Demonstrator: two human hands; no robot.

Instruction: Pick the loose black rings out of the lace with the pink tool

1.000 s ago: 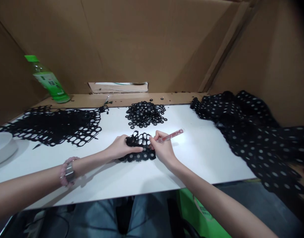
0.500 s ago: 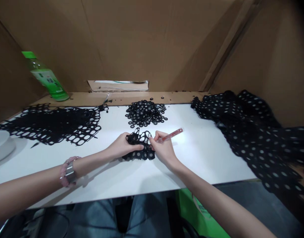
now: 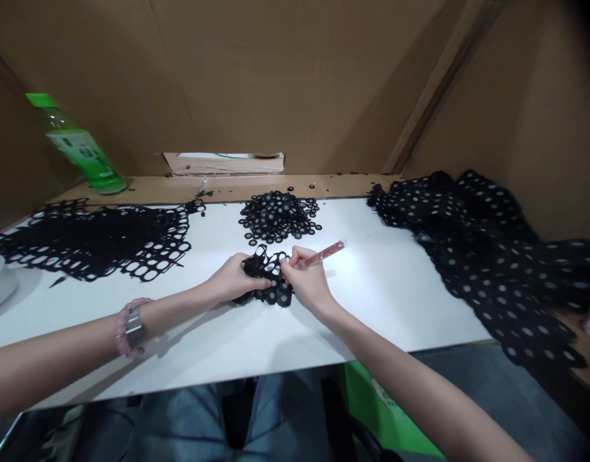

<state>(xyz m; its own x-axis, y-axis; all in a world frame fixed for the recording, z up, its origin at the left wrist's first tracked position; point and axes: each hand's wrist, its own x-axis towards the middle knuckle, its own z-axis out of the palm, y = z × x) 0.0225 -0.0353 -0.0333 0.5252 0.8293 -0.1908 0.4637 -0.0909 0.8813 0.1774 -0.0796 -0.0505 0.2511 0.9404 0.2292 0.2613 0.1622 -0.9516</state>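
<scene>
Near the middle of the table, my left hand (image 3: 238,278) pinches a piece of black sheet (image 3: 281,294) dotted with pale-centred rings, its thumb lying across the top. Along the piece's upper edge the material is an open net of holes. My right hand (image 3: 308,279) is closed in a pen grip on a slim red tool (image 3: 322,254), whose tail end points up to the right. Its working tip is hidden by my fingers at the piece. Just beyond my hands is a heap of loose black rings (image 3: 278,217).
A pile of black netting (image 3: 107,240) covers the table's left side, with a white round container (image 3: 0,282) by it. Dotted black sheet (image 3: 468,237) drapes over the right edge. A green bottle (image 3: 86,151) leans at the back left, against cardboard walls (image 3: 285,77).
The whole view has shifted slightly. My right fingertips and the red tool have moved a little up and left along the piece. My left hand keeps its hold.
</scene>
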